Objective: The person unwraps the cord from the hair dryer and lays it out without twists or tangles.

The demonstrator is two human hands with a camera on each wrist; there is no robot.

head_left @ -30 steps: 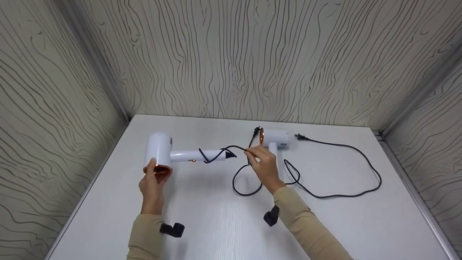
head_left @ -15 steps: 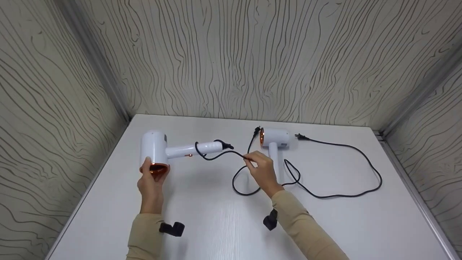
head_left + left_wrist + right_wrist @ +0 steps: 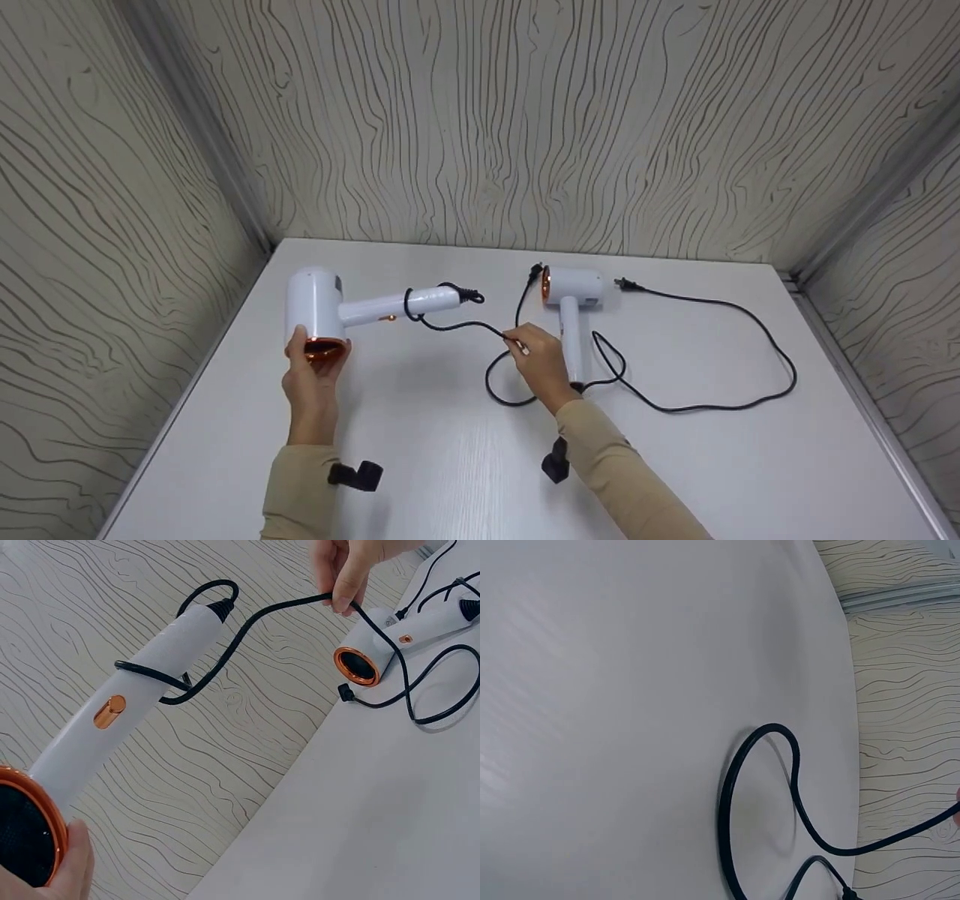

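Observation:
A white hair dryer [image 3: 309,300] with a copper-coloured rim is held above the table by my left hand [image 3: 311,390], which grips its barrel at the rim. The handle [image 3: 169,645] points right, and the black power cord [image 3: 459,325] loops once round it near the cord end. My right hand [image 3: 541,364] pinches that cord between thumb and fingertips, a short way from the handle. Beyond the pinch the cord drops into a loop [image 3: 724,817] on the table, seen in the right wrist view. In that view only a fingertip shows at the edge.
A second white hair dryer [image 3: 577,285] lies behind my right hand, its cord [image 3: 720,406] spread to the right and ending in a plug [image 3: 628,285]. Another plug [image 3: 535,271] lies beside its copper rim. Patterned walls [image 3: 480,120] enclose the white table [image 3: 435,465].
The held hair dryer has shifted slightly left, and its handle end has risen. The cord's turn round the handle hangs differently. My right hand has moved a little down and left with the cord.

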